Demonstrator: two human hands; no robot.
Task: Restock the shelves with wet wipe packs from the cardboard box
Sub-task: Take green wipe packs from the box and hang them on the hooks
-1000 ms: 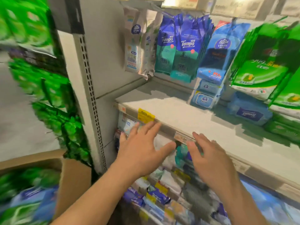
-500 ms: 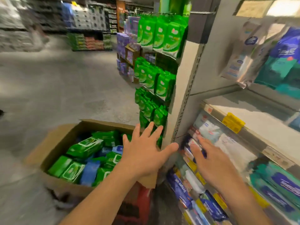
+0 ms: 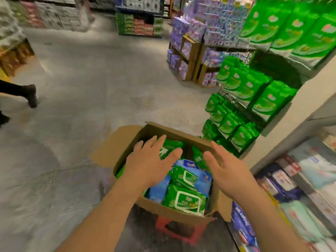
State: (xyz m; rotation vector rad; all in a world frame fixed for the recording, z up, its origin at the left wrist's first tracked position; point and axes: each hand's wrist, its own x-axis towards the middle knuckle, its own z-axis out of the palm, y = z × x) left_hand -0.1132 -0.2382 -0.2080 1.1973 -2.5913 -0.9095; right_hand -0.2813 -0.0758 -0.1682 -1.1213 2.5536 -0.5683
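While the view is blurred at its edges, the middle reads clearly. At far left, a passer-by's dark leg and shoe [image 3: 30, 95] stand on the grey floor [image 3: 81, 88]. Centre, a cardboard box [image 3: 174, 212] sits with flaps open on a red stool [image 3: 179, 231]; it holds green packs [image 3: 183, 200] and blue packs [image 3: 189, 165] of wet wipes, lying loosely piled. The left hand [image 3: 149, 166] hovers over the box's left part, fingers [image 3: 160, 140] spread and straight, released, grasping nothing; whether the palm touches a pack beneath cannot be told. The right hand [image 3: 229, 173] is over the box's right rim, fingers [image 3: 217, 147] straight and together, thumb apart, likewise released and holding nothing. Right of the box, green bags [image 3: 241, 110] hang in rows on a rack at the shelf end. At far right, shelves [image 3: 309, 188] carry pale and blue packs, blurred. Behind, purple packs [image 3: 190, 31] fill a wooden stand.
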